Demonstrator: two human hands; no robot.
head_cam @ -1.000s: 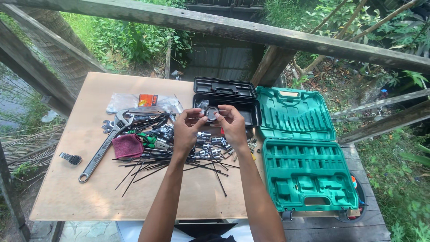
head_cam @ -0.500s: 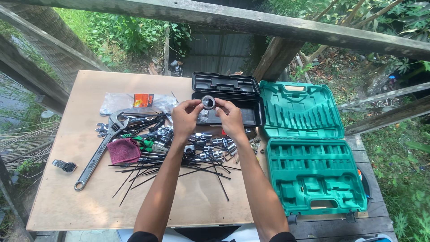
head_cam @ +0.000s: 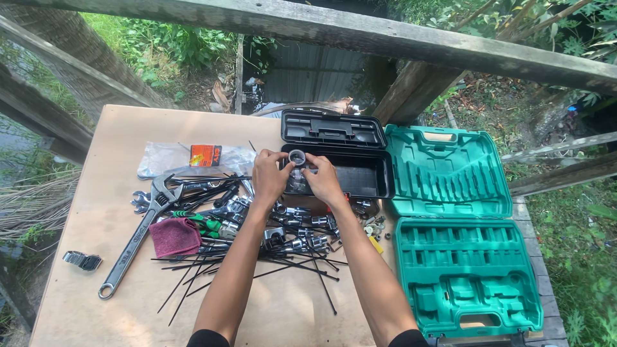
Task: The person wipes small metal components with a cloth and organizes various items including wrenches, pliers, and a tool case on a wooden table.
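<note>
Round metal socket (head_cam: pixel 296 155) pinched between my left hand (head_cam: pixel 268 177) and right hand (head_cam: pixel 322 179), both grips closed on its rim, above the open black case (head_cam: pixel 360 173) on the table (head_cam: pixel 96 257).

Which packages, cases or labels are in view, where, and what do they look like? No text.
Clear plastic bag: far left of the table, flat, crumpled, see-through.
Orange label: on that bag, small rectangle, orange and black.
Black case: table centre, far side, open, behind both hands, which hold a small ring over it.
Green case: right of the black one, open, moulded slots empty.
</note>
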